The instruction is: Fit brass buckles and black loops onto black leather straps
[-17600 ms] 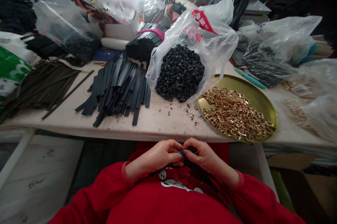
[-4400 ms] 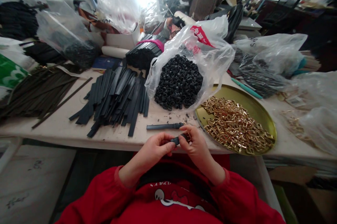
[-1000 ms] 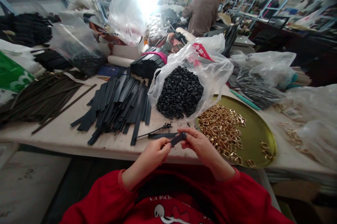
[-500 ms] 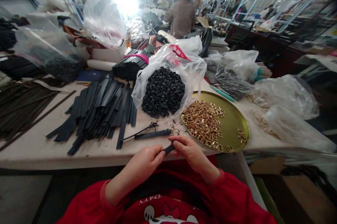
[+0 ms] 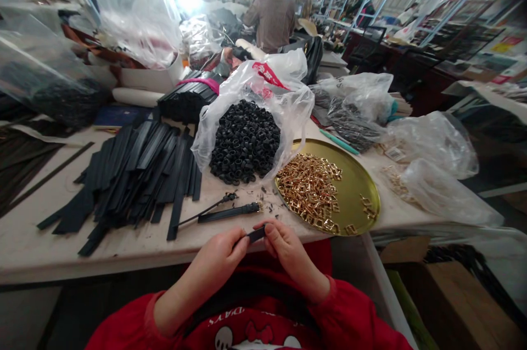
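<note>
A short length of black strap (image 5: 256, 235) is stretched between my two hands at the table's front edge. My left hand (image 5: 225, 248) pinches one end between thumb and fingers. The other end is gripped by my right hand (image 5: 284, 246), whose fingers cover it. Just beyond them lie a finished-looking black strap with a buckle (image 5: 230, 212) and a thinner strap (image 5: 206, 210). Gold buckles (image 5: 308, 185) are heaped in a round gold tray (image 5: 358, 191) to the right. Behind, a clear plastic bag (image 5: 294, 114) holds many small black loops (image 5: 245, 141).
A pile of flat black straps (image 5: 132, 174) covers the table's left part. A teal pen-like tool (image 5: 338, 141) lies behind the tray. Plastic bags (image 5: 432, 141) crowd the right side. A cardboard box (image 5: 465, 295) stands low at the right. Another person (image 5: 272, 18) is farther back.
The view has shifted, so the table's things sit a little farther left. Both hands still hold the strap, and my right hand's fingers have closed farther around its end.
</note>
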A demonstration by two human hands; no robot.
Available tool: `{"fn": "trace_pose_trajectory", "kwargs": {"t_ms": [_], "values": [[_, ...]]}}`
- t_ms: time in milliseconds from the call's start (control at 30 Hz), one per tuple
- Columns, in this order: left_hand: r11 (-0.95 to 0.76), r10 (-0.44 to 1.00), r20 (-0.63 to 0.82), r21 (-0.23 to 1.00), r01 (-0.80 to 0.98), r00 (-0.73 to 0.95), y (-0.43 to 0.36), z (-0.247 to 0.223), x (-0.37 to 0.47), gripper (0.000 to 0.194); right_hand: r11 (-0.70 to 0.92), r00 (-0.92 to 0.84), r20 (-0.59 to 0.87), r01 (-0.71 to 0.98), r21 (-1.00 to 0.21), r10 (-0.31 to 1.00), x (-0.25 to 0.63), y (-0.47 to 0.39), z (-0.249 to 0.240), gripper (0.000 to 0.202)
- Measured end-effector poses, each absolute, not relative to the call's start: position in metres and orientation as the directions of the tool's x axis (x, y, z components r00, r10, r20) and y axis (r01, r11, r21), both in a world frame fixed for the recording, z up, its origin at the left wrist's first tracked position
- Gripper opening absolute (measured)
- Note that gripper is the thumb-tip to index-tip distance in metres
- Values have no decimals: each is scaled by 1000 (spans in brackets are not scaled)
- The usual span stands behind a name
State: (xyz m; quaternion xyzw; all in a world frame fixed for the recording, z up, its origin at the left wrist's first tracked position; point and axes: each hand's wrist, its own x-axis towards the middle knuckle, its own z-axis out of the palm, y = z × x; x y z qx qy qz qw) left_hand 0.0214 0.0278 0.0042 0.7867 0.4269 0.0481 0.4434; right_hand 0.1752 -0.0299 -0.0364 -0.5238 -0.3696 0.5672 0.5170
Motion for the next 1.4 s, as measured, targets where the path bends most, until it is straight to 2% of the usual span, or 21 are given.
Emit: {"fn": "trace_pose_trajectory", "kwargs": {"t_ms": [200, 367, 433, 500, 567, 633, 700, 733, 800, 867, 933, 1000, 1133, 1400], "values": [[-232, 687, -314, 760, 607, 655, 29, 7, 22, 28, -293, -42, -313, -484, -824, 949, 176, -31, -42, 37], [-151, 663, -271, 865, 479, 698, 31, 5, 25, 26, -338, -108, -327, -460, -821, 939, 166, -28, -47, 41], [-108, 684, -259, 888, 446, 681, 28, 0, 29, 27, -319, -84, -312, -401, -859, 946, 161, -27, -48, 47], [-59, 726, -268, 893, 446, 633, 24, -5, 32, 29, -261, -14, -266, -262, -929, 964, 156, -27, -46, 51], [-14, 766, -279, 893, 450, 579, 22, -9, 35, 30, -166, 21, -167, -31, -986, 986, 157, -29, -43, 49], [6, 785, -270, 904, 428, 558, 24, -13, 35, 32, -45, -31, -54, 240, -970, 998, 165, -33, -39, 43], [16, 791, -257, 916, 402, 555, 27, -16, 34, 31, 42, -34, 28, 527, -849, 999, 183, -35, -35, 36], [28, 797, -258, 919, 392, 547, 29, -17, 33, 30, 40, 7, 61, 671, -740, 998, 194, -35, -34, 33], [70, 812, -274, 922, 380, 516, 31, -19, 33, 28, -85, 153, 124, 896, -436, 980, 217, -32, -33, 26], [108, 820, -290, 925, 364, 494, 29, -19, 35, 25, -192, 211, 142, 972, -135, 967, 234, -27, -34, 19], [147, 818, -314, 924, 352, 483, 25, -17, 38, 22, -197, 190, 131, 979, 47, 973, 243, -23, -36, 14], [166, 812, -331, 920, 355, 480, 20, -15, 41, 18, -160, 144, 147, 981, 107, 979, 244, -22, -38, 14], [82, 779, -306, 915, 394, 548, 13, -16, 44, 17, -120, 101, 214, 990, 76, 972, 241, -27, -39, 19], [-83, 789, -249, 862, 499, 562, 9, -20, 50, 23, -134, 115, 196, 987, 87, 974, 244, -23, -42, 16]]}}
